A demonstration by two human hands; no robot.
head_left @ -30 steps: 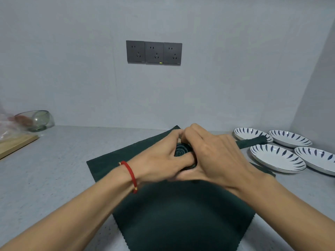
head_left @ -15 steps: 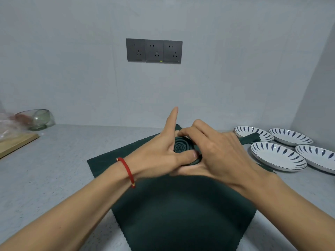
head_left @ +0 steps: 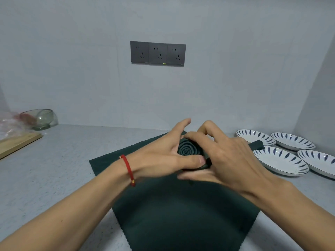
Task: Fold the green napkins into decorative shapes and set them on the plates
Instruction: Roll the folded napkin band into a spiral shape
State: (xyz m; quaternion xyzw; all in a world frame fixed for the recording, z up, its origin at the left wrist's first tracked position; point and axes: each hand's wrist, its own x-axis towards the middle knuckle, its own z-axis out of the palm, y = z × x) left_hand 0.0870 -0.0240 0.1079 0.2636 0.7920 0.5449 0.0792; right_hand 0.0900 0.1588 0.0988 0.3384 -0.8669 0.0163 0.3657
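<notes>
A dark green napkin rolled into a spiral rosette [head_left: 188,150] sits between my two hands at the centre of the counter. My left hand [head_left: 163,158], with a red cord on its wrist, cups the roll from the left, thumb pressed along its near side. My right hand [head_left: 226,158] wraps it from the right, fingertips on its top edge. A loose tail of the napkin [head_left: 256,145] sticks out to the right towards the plates. A flat green napkin [head_left: 181,211] lies spread under my hands. Several white plates with blue leaf marks [head_left: 280,161] stand at the right.
A glass bowl [head_left: 39,118] and a crinkled plastic bag [head_left: 9,122] rest at the back left beside a wooden board [head_left: 17,142]. Three wall sockets [head_left: 158,53] are above. A side wall closes the right end behind the plates.
My fingers have shifted around the roll: the left forefinger lifted off, and the spiral top now shows more plainly. The roll stays in the same spot.
</notes>
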